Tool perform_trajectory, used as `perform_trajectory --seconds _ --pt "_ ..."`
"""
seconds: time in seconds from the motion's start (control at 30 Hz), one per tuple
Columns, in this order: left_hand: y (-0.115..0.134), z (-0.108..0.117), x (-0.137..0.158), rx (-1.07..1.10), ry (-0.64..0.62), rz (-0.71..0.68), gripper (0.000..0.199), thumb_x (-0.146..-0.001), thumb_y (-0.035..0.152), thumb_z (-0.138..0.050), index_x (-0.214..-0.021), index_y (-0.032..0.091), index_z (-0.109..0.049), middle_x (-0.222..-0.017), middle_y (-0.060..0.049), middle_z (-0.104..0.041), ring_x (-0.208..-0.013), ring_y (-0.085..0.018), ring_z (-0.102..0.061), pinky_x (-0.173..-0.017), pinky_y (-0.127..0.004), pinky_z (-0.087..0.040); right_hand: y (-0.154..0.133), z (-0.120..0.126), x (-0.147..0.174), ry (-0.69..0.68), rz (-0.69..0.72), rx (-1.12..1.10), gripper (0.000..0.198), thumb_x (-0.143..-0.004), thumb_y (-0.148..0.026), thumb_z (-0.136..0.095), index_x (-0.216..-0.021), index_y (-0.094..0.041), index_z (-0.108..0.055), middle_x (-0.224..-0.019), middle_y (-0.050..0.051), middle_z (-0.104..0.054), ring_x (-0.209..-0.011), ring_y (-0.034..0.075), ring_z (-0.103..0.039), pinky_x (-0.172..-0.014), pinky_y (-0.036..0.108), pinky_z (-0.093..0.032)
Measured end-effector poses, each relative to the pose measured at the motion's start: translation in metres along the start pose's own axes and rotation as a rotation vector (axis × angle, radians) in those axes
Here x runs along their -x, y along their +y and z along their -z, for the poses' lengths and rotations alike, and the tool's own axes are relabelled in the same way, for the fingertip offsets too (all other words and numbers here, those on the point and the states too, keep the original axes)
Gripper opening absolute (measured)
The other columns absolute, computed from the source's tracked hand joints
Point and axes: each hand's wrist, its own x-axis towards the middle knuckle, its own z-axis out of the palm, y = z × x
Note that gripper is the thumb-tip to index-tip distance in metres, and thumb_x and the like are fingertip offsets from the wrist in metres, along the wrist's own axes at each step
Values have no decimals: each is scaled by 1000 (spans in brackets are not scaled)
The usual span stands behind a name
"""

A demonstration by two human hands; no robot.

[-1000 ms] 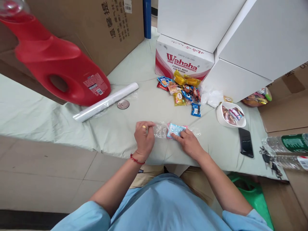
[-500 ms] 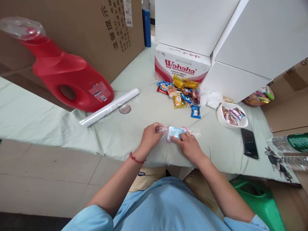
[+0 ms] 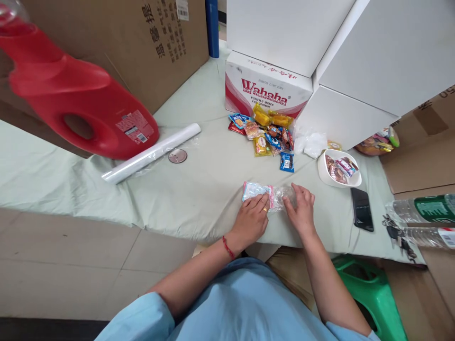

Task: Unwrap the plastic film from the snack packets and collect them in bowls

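Lying flat, a pale-blue, pink-edged packet [image 3: 253, 190] with crinkled clear wrap [image 3: 278, 197].

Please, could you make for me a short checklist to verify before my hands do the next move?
1. Left hand on the blue-and-pink packet: ok, fingers lie across its near side.
2. Right hand at the clear film: ok, thumb and forefinger are at it, spread apart.
3. Clear film ends flush with the packet: not ok, it extends past the packet's right edge.
4. Packet sealed: cannot tell.
5. Snack pile apart from both hands: ok, it lies beyond them.
6. Phone away from right hand: ok, it lies farther right.
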Motion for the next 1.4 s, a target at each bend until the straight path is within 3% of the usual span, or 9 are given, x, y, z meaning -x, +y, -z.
perform_trajectory --seconds 0.17,0.27,0.4,0.7,0.83,0.97,1.07,1.2,1.4 --pt "1 -3 2 -73 -2 -24 55 -96 18 -54 -151 14 -54 -160 -12 -56 -147 -27 -51 -118 -44 -39 3 -9 -6 -75 0 -59 24 -95 -43 -59 -101 -21 -67 -143 21 -57 -138 36 -49 -113 58 -43" --pt "1 -2 3 -69 -8 -33 54 -97 19 -54 -151 16 -55 -160 -12 -55 -147 -27 -51 -118 -44 -39 -9 0 -16 -147 -95 -237 21 -96 -45 -57 -95 -24 -61 -111 12 -69 -101 26 -65 -89 41 -54" --pt "0 -7 0 -55 -6 -40 52 -98 17 -51 -149 16 -58 -156 -14 -60 -147 -27 -51 -118 -47 -41 -43 -2 -38 -287 -181 -300 19 -92 -44 -61 -88 -25 -57 -71 -3 -61 -64 18 -55 -64 29 -45" --pt "-12 22 26 130 212 -81 30 -98 15 -51 -119 19 -72 -127 -11 -76 -135 -27 -61 -126 -55 -36 -85 -46 -55 -390 1 -35 11 -98 -29 -50 -90 -24 -56 -90 5 -67 -85 22 -61 -76 30 -45" --pt "-26 41 43 140 328 285 24 -100 20 -50 -113 24 -70 -116 -9 -76 -119 -27 -66 -111 -54 -48 -83 -48 -40 -334 75 34 19 -106 -31 -41 -99 -24 -57 -101 9 -64 -95 25 -61 -79 33 -46" --pt "-39 41 19 50 196 610 29 -103 37 -51 -116 19 -69 -111 -14 -71 -106 -32 -64 -90 -50 -54 -88 -50 -29 -311 84 71 24 -109 -29 -37 -104 -23 -59 -104 10 -61 -93 25 -60 -77 32 -46" --pt "-41 34 -6 29 97 590 30 -97 39 -62 -118 19 -70 -110 -14 -68 -107 -34 -61 -91 -51 -53 -89 -51 -25 -282 95 -4 22 -107 -27 -38 -105 -23 -60 -104 9 -61 -91 24 -59 -78 33 -48" --pt "-29 27 -19 166 236 543 35 -92 26 -64 -127 17 -65 -112 -13 -65 -108 -31 -60 -95 -49 -54 -88 -44 -19 -191 -2 -235 16 -102 -29 -46 -98 -24 -61 -98 8 -64 -91 24 -60 -83 36 -51" --pt "7 29 -6 134 522 63 39 -96 10 -53 -131 23 -63 -125 -12 -67 -120 -26 -63 -96 -40 -51 -90 -20 7 -100 -493 -1100 22 -97 -48 -63 -105 -27 -63 -93 -1 -71 -83 19 -65 -77 32 -56"
